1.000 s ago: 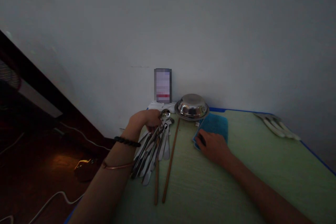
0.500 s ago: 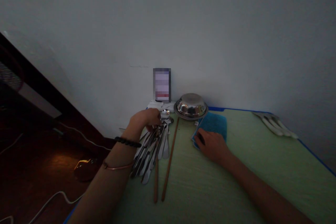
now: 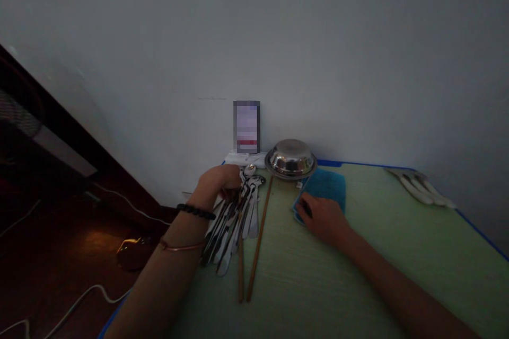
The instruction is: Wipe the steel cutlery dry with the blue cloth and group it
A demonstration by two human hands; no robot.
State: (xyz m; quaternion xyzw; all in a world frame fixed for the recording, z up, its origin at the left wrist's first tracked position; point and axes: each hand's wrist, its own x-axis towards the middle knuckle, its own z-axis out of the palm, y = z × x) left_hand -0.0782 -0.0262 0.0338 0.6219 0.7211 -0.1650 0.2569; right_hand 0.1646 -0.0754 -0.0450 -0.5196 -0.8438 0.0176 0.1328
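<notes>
Holds left hand (image 3: pixel 223 180) over far end of cutlery pile (image 3: pixel 233 230), at left of green table (image 3: pixel 382 254), just beside shiny spoon (image 3: pixel 250 170). Cannot tell state of left grip, partly hidden from view. Rests right hand (image 3: pixel 323 218), curled, on near-left edge of blue cloth (image 3: pixel 329 188); cannot tell whether grasping or merely touching it. Note wooden stick (image 3: pixel 260 238) just right of pile, metal bowl (image 3: pixel 292 154) inverted behind cloth, phone (image 3: pixel 247 126) upright near wall (image 3: pixel 358 63).

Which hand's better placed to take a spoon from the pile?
Left, I'd judge: the left hand is at the metal cutlery pile, close to a spoon bowl. The right hand sits at the blue cloth, beyond a wooden chopstick.
</notes>
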